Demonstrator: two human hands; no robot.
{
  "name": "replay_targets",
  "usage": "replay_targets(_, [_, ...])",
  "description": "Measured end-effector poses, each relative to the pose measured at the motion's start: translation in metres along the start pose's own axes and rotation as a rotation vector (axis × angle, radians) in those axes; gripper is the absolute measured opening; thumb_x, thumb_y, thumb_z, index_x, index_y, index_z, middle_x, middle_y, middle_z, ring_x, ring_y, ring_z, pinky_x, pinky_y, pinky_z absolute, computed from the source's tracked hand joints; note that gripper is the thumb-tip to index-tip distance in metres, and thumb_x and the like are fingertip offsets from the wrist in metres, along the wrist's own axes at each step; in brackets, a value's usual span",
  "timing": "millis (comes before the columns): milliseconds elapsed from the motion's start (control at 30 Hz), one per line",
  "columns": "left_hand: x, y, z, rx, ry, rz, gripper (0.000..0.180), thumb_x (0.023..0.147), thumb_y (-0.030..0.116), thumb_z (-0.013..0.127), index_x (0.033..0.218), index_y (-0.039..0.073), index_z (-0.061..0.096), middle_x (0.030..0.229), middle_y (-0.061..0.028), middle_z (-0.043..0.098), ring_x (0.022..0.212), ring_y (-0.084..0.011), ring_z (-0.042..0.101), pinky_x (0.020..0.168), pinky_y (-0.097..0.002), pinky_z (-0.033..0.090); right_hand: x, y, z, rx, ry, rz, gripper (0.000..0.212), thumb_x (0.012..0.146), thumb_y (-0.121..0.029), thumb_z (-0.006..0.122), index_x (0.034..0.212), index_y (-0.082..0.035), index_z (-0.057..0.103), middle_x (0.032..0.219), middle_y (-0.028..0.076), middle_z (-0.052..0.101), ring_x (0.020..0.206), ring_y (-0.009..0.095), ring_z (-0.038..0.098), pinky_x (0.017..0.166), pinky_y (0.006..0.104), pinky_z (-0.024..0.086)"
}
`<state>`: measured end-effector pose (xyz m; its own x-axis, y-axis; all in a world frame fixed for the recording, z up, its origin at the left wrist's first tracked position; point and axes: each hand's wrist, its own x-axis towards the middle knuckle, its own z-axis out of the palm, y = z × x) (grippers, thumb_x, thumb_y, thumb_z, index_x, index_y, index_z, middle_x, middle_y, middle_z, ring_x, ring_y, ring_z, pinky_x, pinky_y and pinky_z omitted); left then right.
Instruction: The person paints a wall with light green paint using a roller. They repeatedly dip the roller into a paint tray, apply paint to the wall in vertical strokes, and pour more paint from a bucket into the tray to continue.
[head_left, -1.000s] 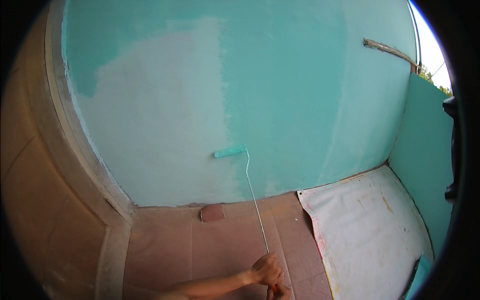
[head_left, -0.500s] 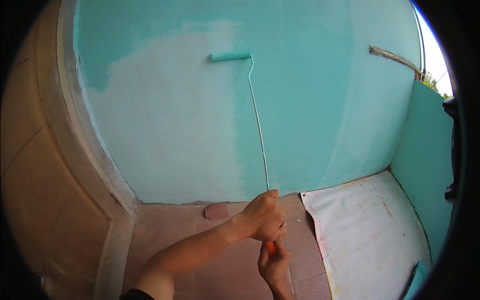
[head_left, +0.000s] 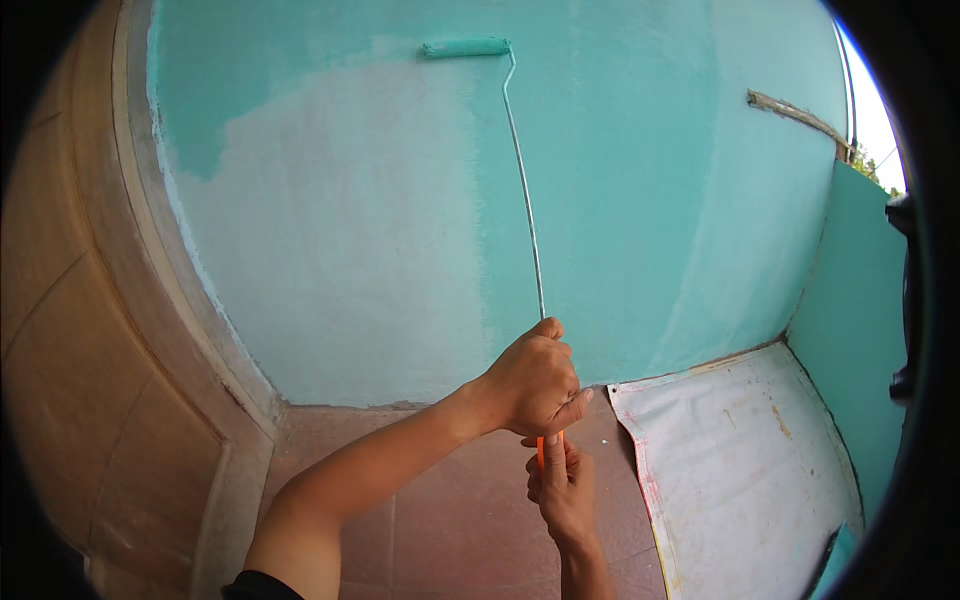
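A paint roller (head_left: 467,47) with a teal, paint-covered sleeve lies level against the upper wall. Its long thin metal rod runs down to an orange handle, of which only a bit shows between my hands. My left hand (head_left: 537,382) is wrapped round the shaft, above the other hand. Lower down, my right hand (head_left: 562,487) grips the orange handle, its thumb pointing up along it. The wall (head_left: 590,180) is teal right of the rod and along the top. A paler, whitish patch (head_left: 350,220) fills the left part, down to the floor.
Along the left stands a brown wooden door (head_left: 130,400) with its frame. Reddish tiles (head_left: 450,530) cover the floor. A stained white sheet (head_left: 740,450) lies at the right, beside a low teal wall (head_left: 850,290). A wooden strip (head_left: 795,112) sticks out at the upper right.
The roller has moved up the wall, near the top of the pale patch. Both hands have risen with it, still gripping. My left forearm now covers the small reddish piece on the floor.
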<state>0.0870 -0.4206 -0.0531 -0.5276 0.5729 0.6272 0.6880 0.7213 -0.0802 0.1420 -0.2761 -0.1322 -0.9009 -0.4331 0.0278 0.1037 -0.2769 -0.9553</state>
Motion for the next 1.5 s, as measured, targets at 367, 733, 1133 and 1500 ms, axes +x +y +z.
replay_targets(367, [-0.156,0.08,0.12,-0.35,-0.07,-0.184,0.033,0.08,0.018,0.055,0.048,0.008,0.05,0.05,-0.0086,0.049,0.055,-0.0251,0.052,0.084,-0.036,0.039,-0.098,0.163,-0.024,-0.326,0.238,0.114,0.035,0.1,-0.032,0.049,0.099,0.0,0.064,0.067,0.013,0.06,0.055,0.023,0.057,0.052,0.0367,0.044])
replay_targets(733, [-0.243,0.158,0.191,-0.513,-0.221,-0.311,0.035,0.081,0.019,0.054,0.048,0.007,0.05,0.05,-0.008,0.05,0.054,-0.0238,0.05,0.08,-0.0361,0.039,-0.183,0.257,-0.053,-0.599,0.251,0.347,0.051,0.102,-0.042,0.039,0.09,0.002,0.061,0.065,0.016,0.055,0.06,0.023,0.055,0.056,0.0382,0.044])
replay_targets(1133, [-0.255,0.171,0.207,-0.567,-0.167,-0.336,0.033,0.077,0.017,0.059,0.047,0.007,0.052,0.049,-0.0095,0.053,0.05,-0.0248,0.049,0.073,-0.0366,0.038,-0.195,0.247,-0.053,-0.704,0.275,0.398,0.052,0.102,-0.04,0.037,0.102,0.005,0.063,0.088,0.034,0.062,0.083,0.047,0.063,0.069,0.0493,0.048])
replay_targets(1500, [-0.25,0.182,0.197,-0.546,-0.223,-0.338,0.032,0.078,0.017,0.058,0.049,0.006,0.051,0.049,-0.0102,0.052,0.048,-0.0261,0.047,0.069,-0.0379,0.038,-0.209,0.239,-0.053,-0.707,0.321,0.354,0.054,0.101,-0.043,0.038,0.079,0.001,0.06,0.063,0.022,0.056,0.057,0.034,0.055,0.055,0.047,0.042])
